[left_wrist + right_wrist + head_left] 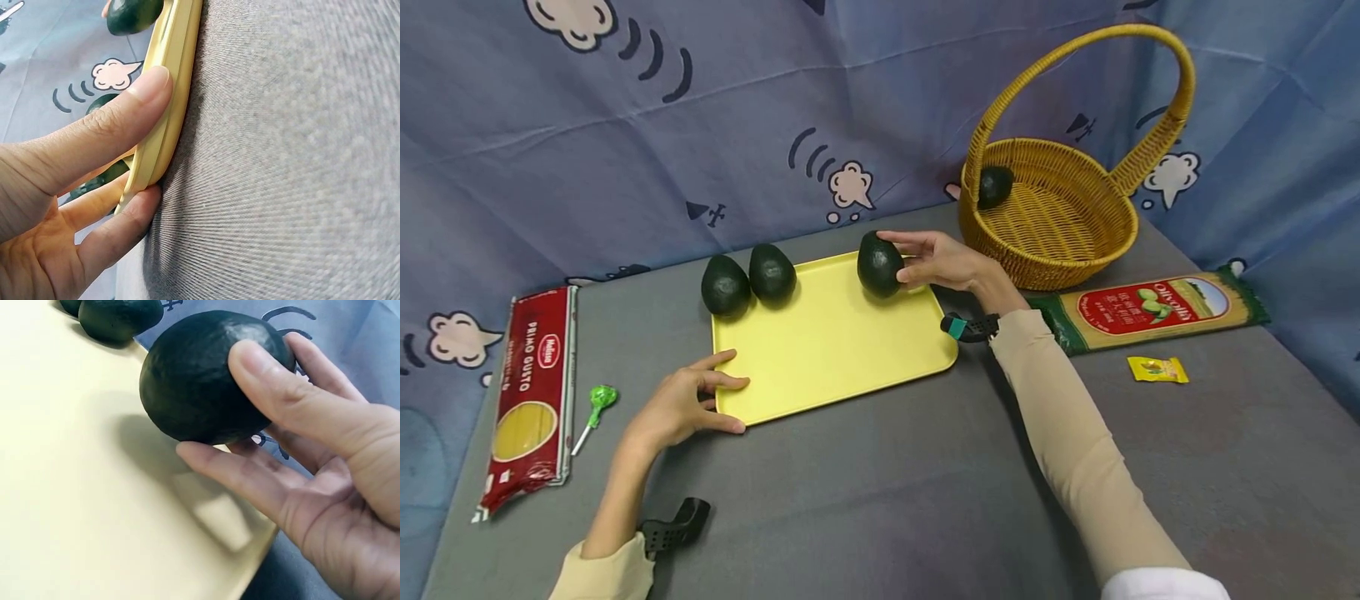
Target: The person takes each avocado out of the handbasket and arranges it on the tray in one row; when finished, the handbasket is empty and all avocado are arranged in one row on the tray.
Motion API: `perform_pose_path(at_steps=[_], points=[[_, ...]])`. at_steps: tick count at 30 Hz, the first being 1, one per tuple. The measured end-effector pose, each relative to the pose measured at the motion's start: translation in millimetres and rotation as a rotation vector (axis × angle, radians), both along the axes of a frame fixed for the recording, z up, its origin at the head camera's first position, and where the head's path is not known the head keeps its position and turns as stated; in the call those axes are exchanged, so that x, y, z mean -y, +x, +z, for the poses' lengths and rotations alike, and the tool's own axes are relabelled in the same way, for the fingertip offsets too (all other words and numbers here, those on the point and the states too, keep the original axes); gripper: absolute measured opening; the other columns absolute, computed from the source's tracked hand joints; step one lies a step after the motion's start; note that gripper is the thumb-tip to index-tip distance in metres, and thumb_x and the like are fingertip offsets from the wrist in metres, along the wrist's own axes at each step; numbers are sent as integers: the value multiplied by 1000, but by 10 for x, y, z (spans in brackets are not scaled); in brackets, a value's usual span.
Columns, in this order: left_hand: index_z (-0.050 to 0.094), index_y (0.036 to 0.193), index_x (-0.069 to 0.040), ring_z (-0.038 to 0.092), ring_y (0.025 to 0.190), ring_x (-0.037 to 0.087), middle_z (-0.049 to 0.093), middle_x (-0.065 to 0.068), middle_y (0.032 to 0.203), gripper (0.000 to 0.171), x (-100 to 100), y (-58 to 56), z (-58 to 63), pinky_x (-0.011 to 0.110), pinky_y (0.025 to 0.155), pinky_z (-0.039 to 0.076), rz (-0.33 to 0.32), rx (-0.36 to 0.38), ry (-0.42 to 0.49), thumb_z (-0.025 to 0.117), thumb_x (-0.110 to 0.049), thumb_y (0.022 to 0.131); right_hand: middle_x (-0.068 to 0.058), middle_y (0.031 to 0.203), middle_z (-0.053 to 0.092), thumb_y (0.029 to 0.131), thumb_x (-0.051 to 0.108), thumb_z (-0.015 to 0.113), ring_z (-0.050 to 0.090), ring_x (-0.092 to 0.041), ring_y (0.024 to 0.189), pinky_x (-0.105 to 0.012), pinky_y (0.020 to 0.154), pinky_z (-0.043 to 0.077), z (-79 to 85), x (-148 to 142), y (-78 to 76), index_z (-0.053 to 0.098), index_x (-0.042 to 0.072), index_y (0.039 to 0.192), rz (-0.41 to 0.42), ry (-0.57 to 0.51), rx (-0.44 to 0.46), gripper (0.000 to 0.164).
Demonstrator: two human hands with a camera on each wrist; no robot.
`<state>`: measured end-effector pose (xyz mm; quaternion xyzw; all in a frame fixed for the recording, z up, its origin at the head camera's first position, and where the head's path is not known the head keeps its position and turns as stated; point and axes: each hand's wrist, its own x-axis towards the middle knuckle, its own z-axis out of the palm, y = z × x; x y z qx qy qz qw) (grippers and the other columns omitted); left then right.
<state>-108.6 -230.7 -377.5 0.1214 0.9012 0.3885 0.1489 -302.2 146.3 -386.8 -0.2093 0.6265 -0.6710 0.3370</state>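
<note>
My right hand (942,260) holds a dark green avocado (880,265) between thumb and fingers, over the far right part of a yellow tray (835,354). In the right wrist view the held avocado (206,381) is above the tray surface (75,506), its shadow falling below it. My left hand (688,398) grips the tray's near left corner; in the left wrist view the thumb presses the tray's side wall (178,81). Two more avocados, one at the far left corner (726,286) and one beside it (772,274), sit on the tray.
A yellow wicker basket (1045,260) with a tall handle stands back right, holding one avocado (995,187). Before it lie a green-ended pasta pack (1157,310) and a yellow candy (1157,369). At left are a red pasta pack (531,392) and a green lollipop (601,398).
</note>
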Motion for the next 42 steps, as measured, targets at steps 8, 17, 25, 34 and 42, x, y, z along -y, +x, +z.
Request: perform_pose_path(at_steps=[8,17,25,34,42], points=[[67,116,6,38,130,45,33,24,149,56,-2,4,-8,42,88,54,5,3,7,87,-12,67,-22,149,33,89,-18,52,56,-32,116,-51,89,52,-31,99,-151,32,9,151,-32,18,-3,71],[66,117,6,40,128,44,32,23,150,56,-5,-6,4,43,88,54,12,15,4,87,-11,67,-21,150,32,89,-18,52,53,-34,119,-51,89,52,0,163,-240,32,8,151,-48,39,9,70],[66,117,6,40,129,44,32,24,150,57,-4,-8,5,43,89,54,14,19,0,87,-11,67,-19,148,36,86,-17,59,54,-36,118,-51,89,52,31,260,-281,37,10,149,-62,105,1,71],[67,117,6,41,128,44,33,24,149,57,-6,0,4,43,88,54,10,9,-3,87,-11,67,-18,148,35,85,-17,61,53,-36,118,-51,89,52,8,491,-286,40,9,147,-57,108,14,71],[67,116,6,37,130,45,33,24,149,56,-12,2,8,44,89,54,16,13,7,87,-10,67,-16,147,35,84,-14,65,54,-35,118,-49,86,54,-26,736,-265,45,11,145,-58,109,13,69]])
